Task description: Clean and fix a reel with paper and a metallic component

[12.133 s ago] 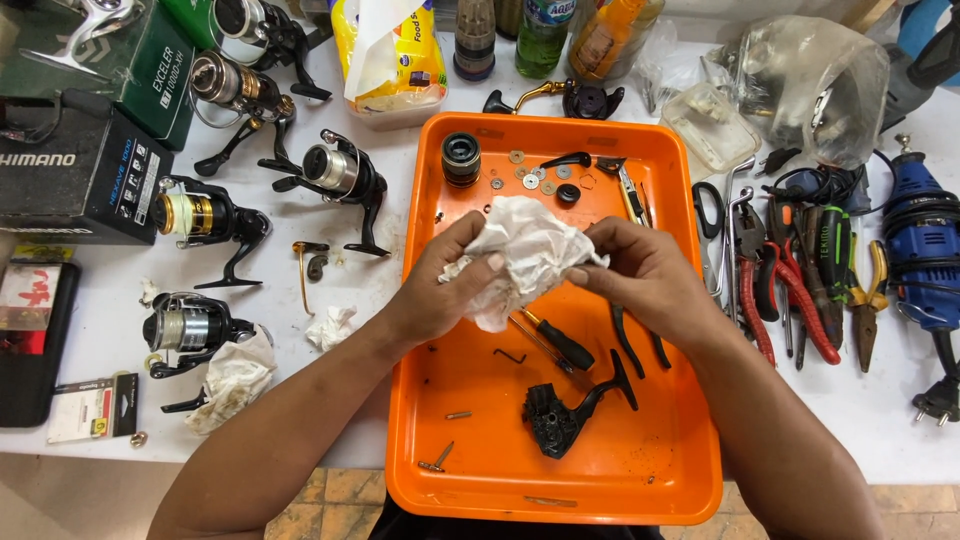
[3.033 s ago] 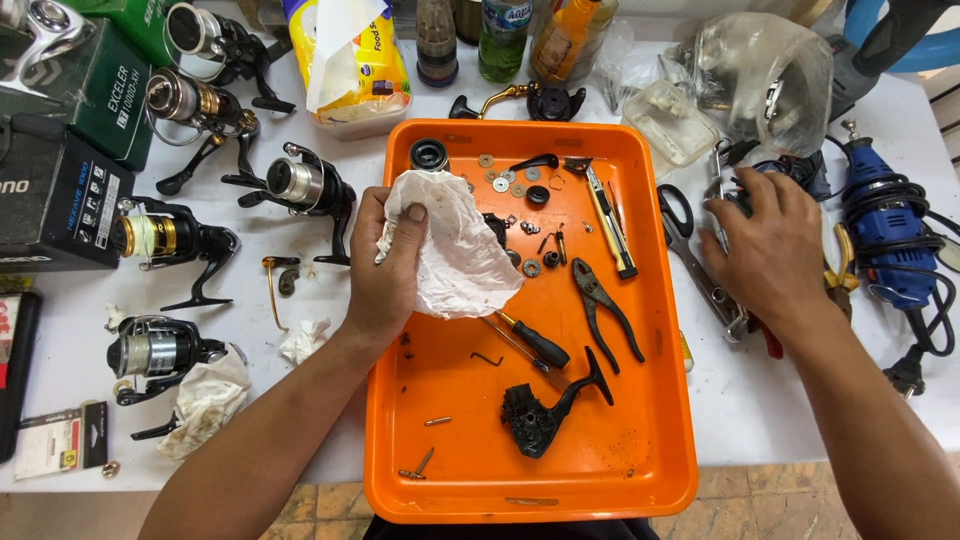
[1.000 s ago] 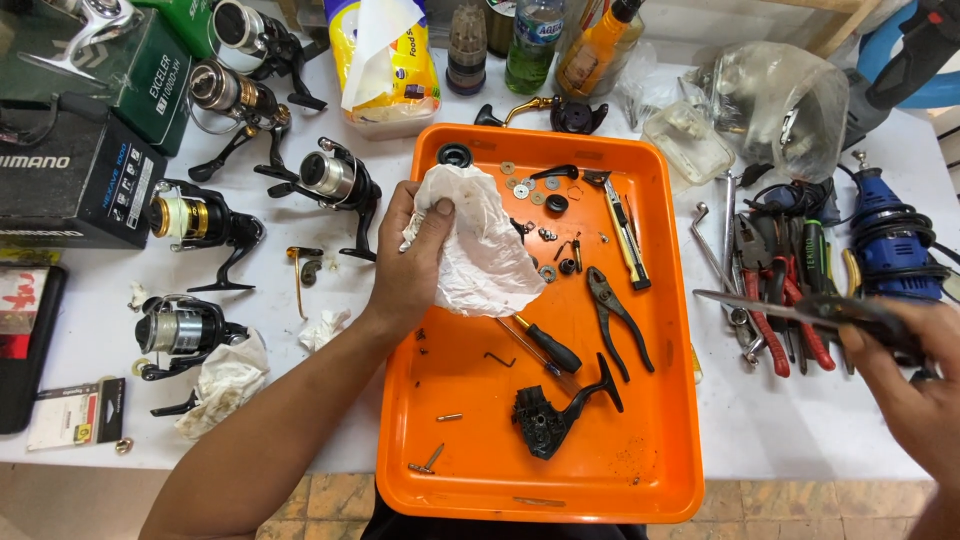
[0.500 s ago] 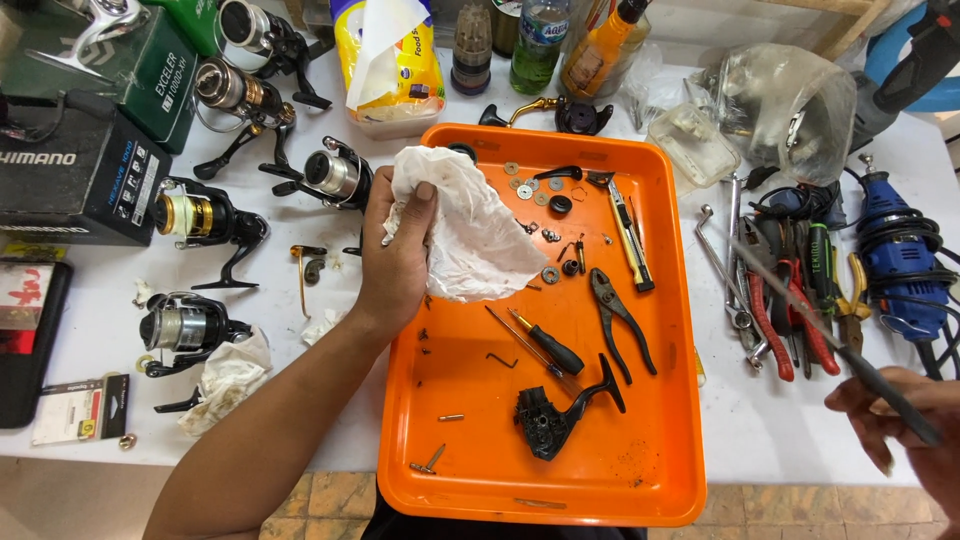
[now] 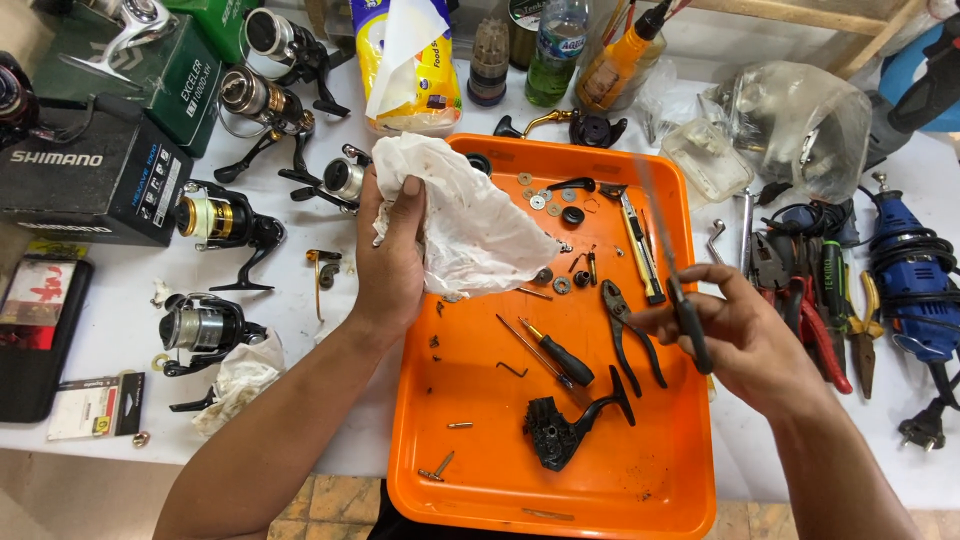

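Left hand (image 5: pixel 392 262) grips a crumpled white rag (image 5: pixel 462 222), fingers closed around its left edge, rag held over the upper left part of the orange tray (image 5: pixel 560 500). Right hand (image 5: pixel 740 335) is pinched shut on a thin, dark-handled tool (image 5: pixel 680 290) with a long slim shaft pointing up; shaft is motion-blurred, so its tip cannot be made out. Tool sits above the tray's right side, just beside the black pliers (image 5: pixel 628 330). On the tray: a black-handled screwdriver (image 5: pixel 555 350), a black reel body part (image 5: pixel 565 425), small washers and screws (image 5: pixel 545 200) near the top, a loose screw (image 5: pixel 436 468) near the bottom left. Several fishing reels (image 5: pixel 215 220) stand on the white table to the left; red-handled pliers (image 5: pixel 815 320) and a blue rotary tool (image 5: pixel 905 270) lie on the right. Risks, as judged: the rag hangs close over the small washers, so a sweep could drag or flick them off the tray; the slim tool is held by fingertips only and could slip if the handle is greasy; its point swings near the left hand. Compared with half a second ago: the right hand was at the lower right, off the tray, tool lying low; it has now risen and moved inward over the tray. The rag has barely shifted.
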